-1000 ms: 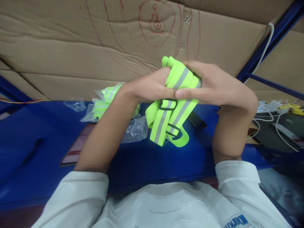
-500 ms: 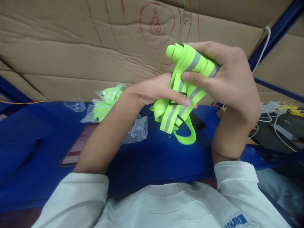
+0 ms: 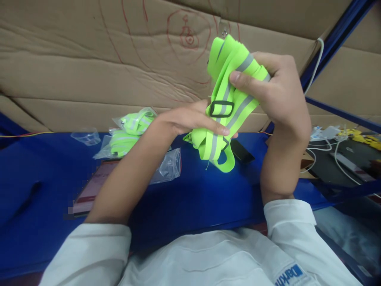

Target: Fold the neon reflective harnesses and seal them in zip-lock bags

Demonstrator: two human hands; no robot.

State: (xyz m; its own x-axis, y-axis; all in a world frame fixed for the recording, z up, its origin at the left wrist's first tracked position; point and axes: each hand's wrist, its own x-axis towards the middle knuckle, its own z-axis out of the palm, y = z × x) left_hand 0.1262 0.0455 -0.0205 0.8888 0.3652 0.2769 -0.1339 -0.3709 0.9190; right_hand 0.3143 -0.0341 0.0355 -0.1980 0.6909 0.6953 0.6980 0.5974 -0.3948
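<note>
The right grip (image 3: 282, 91) is closed on the upper part of a grey-striped, neon-yellow fabric strap bundle (image 3: 226, 75), above the blue desk (image 3: 190, 206); the left grip (image 3: 195, 119) is closed around its lower part, just below a black rectangular buckle (image 3: 222, 103).

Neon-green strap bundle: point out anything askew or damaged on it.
A thin loose thread dangles from the lower end of the neon-green strap bundle, which may be slight fraying; I see no tear.

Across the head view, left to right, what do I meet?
Clear plastic cup-like container, neon-green straps in clear plastic bags, grey-striped neon-green fabric strap bundle, white plastic block, small yellow pieces.
</note>
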